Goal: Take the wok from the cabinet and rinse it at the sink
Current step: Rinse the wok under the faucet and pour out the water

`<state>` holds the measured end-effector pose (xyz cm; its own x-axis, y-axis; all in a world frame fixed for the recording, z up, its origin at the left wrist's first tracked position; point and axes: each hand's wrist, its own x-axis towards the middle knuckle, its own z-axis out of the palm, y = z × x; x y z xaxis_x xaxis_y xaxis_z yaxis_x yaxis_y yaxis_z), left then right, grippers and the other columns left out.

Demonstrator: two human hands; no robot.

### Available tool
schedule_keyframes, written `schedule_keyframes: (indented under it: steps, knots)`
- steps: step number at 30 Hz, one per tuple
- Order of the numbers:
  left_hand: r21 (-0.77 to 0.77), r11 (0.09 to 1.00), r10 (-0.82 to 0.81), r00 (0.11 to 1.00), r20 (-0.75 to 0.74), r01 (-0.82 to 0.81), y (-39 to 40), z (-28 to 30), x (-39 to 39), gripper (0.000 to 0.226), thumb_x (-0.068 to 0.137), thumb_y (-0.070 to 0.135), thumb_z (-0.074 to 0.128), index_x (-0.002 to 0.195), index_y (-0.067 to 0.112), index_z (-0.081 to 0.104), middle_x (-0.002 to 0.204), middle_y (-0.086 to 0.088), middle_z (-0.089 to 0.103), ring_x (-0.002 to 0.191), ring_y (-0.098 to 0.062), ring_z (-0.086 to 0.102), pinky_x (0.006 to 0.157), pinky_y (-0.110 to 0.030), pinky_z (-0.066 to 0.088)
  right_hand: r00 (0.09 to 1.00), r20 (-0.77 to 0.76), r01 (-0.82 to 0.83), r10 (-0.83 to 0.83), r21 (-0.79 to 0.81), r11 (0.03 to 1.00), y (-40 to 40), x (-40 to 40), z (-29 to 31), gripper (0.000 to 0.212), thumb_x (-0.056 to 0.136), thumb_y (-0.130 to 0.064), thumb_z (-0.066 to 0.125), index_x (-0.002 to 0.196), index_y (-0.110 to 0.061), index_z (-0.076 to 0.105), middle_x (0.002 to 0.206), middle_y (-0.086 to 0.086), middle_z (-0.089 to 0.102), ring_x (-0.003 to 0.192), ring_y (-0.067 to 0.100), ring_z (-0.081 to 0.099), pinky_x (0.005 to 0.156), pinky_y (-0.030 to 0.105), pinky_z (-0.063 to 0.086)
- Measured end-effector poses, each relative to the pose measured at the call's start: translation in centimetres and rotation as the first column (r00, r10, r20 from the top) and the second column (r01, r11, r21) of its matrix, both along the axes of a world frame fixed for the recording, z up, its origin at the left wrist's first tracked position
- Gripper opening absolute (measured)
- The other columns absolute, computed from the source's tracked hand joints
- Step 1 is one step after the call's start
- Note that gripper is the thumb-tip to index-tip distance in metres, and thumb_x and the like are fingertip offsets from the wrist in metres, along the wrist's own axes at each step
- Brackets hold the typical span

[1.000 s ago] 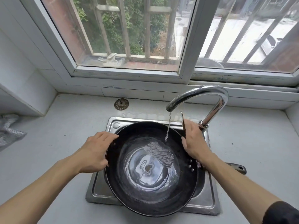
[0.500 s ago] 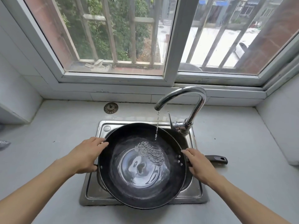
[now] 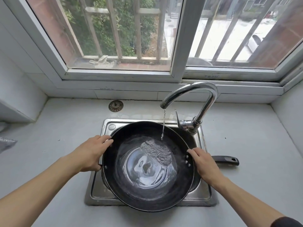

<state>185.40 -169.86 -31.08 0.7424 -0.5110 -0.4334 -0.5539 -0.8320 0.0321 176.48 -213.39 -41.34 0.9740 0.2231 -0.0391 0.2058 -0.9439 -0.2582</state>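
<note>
A large black wok (image 3: 147, 190) sits across the steel sink (image 3: 98, 192), with a shallow pool of water in its bottom. A thin stream falls from the curved chrome faucet (image 3: 196, 90) into the wok's far right side. My left hand (image 3: 91, 154) grips the wok's left rim, fingers curled over the edge. My right hand (image 3: 205, 163) holds the right rim beside the rivets, covering the root of the black handle (image 3: 227, 160), which sticks out to the right over the counter.
A round metal sink strainer (image 3: 116, 105) lies on the grey counter behind the sink. The faucet lever (image 3: 177, 117) stands at the sink's back right. A window sill and tiled walls close in the back and sides. A grey cloth (image 3: 6, 143) shows at the left edge.
My right hand came down from the faucet lever to the wok's right rim by the handle. The view has shifted so the sink sits more centrally; water keeps running.
</note>
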Motion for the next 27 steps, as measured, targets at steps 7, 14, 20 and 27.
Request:
schedule_keyframes:
  steps: [7,14,20,27]
  knots:
    - [0.008,1.000,-0.014,0.999,-0.044,0.014,0.2,-1.0,1.0,0.112,0.055,0.050,0.078,0.148,0.018,0.025,0.155,0.002,0.020,0.128,-0.020,0.038,0.104,-0.029,0.040,0.997,0.072,-0.043,0.043,-0.006,0.999,-0.4,0.1,-0.1,0.056,0.070,0.013,0.068,0.120,-0.007,0.056,0.106,0.007,0.057,0.089,0.027,0.057,0.068,0.039,0.051]
    - [0.011,0.999,-0.037,0.996,-0.084,0.038,0.3,-1.1,1.7,0.116,0.050,0.055,0.079,0.146,0.018,0.026,0.149,0.004,0.017,0.123,-0.019,0.037,0.105,-0.029,0.039,0.992,0.096,-0.077,0.077,-0.008,0.997,-0.4,0.4,1.0,0.050,0.070,0.012,0.071,0.113,-0.009,0.057,0.098,0.004,0.054,0.082,0.025,0.053,0.063,0.037,0.049]
    - [-0.052,0.998,0.017,0.985,-0.173,-0.027,0.2,-0.8,1.7,0.123,0.052,0.049,0.081,0.152,0.015,0.019,0.152,0.004,0.014,0.132,-0.019,0.033,0.110,-0.022,0.031,0.992,0.083,-0.093,0.095,-0.033,0.995,-1.9,0.0,2.3,0.063,0.063,0.019,0.061,0.118,-0.010,0.055,0.103,0.004,0.057,0.089,0.028,0.056,0.069,0.042,0.052]
    - [-0.159,0.987,-0.009,0.963,-0.269,-0.035,-0.7,-0.5,1.3,0.120,0.049,0.050,0.081,0.151,0.014,0.027,0.145,0.009,0.021,0.132,-0.012,0.033,0.111,-0.020,0.031,0.990,0.084,-0.101,0.109,-0.100,0.990,-3.6,-1.2,5.5,0.064,0.058,0.020,0.060,0.113,-0.012,0.059,0.102,0.003,0.060,0.089,0.027,0.057,0.066,0.041,0.052]
